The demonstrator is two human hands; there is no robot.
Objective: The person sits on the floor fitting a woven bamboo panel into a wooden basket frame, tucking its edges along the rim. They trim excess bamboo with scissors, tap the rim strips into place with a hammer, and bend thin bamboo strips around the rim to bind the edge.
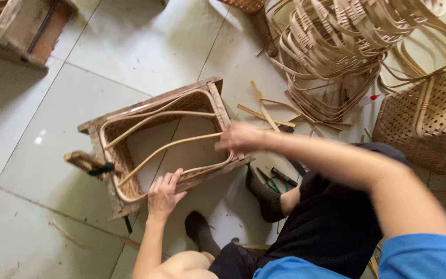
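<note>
A rectangular wooden frame (216,98) stands on the tiled floor, lined inside with woven rattan and bent cane strips (171,145). My left hand (163,194) rests on the frame's near edge with fingers spread over the cane rim. My right hand (239,137) grips the frame's right side where a cane strip ends; it is blurred by motion. A clamp with a black handle (91,164) sticks out from the frame's left corner. My legs in dark socks (264,195) sit just below the frame.
A heap of bent cane hoops (336,46) lies at the top right, beside a woven basket (434,119). Loose cane offcuts (264,111) and small hand tools (280,178) lie right of the frame. A wooden box (19,26) sits at the top left.
</note>
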